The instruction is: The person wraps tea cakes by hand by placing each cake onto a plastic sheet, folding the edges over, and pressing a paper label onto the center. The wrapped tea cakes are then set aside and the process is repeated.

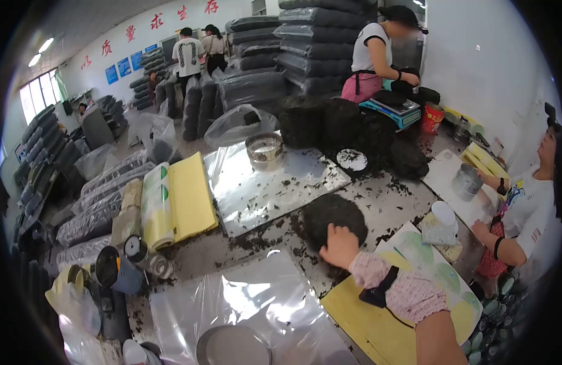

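My right hand [342, 246] reaches in from the lower right, in a pink patterned sleeve with a black strap at the wrist. Its fingers are bent over the near edge of a dark round cake [334, 218] of flaky material that looks like dried seaweed. The cake lies flat on the grey table [384, 207], among scattered dark crumbs. Under my forearm are yellow sheets [369, 313] and printed sheets with green circles [424, 261]. My left hand is out of the picture.
A metal ring [264, 149] stands on a shiny tray [250, 194]. Behind lies a dark flaky heap [366, 131]. Clear film [232, 292] and another ring [234, 347] are in front. Co-workers stand at a blue scale [390, 109] and at right, one hand by a metal cylinder [467, 181].
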Available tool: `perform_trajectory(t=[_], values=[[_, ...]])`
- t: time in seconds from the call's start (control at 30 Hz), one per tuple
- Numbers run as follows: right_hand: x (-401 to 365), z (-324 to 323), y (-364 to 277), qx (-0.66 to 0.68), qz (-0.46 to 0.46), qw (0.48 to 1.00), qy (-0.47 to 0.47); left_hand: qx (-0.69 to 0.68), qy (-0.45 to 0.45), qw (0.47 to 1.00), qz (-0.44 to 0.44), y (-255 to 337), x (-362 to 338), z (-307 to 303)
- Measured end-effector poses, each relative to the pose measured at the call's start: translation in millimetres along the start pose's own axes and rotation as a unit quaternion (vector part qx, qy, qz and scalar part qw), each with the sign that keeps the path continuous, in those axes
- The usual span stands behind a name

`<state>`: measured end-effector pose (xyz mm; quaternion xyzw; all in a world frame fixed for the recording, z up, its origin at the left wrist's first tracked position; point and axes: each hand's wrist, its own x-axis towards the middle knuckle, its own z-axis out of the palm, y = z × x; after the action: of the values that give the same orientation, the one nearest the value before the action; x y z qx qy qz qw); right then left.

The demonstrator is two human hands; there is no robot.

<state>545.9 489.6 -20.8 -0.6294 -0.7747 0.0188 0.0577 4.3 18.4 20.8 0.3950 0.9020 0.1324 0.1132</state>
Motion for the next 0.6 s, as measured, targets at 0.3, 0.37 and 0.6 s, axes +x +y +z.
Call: perform_trajectory(t=[0.3,0.37,0.6], values=[[-40,13,-34,0.103,-0.139,0.97,0.174,-0.096,0.263,0.936,0.214,43,-14,14],[-73,-33,-66,0.116,-0.207,0.955,0.181,-0.126,0.235,0.894,0.359,122,-43,22],[-212,-75,-194,0.2,-0.373,0.896,0.136,-0.188,0.095,0.862,0.461,200,-88,60]])
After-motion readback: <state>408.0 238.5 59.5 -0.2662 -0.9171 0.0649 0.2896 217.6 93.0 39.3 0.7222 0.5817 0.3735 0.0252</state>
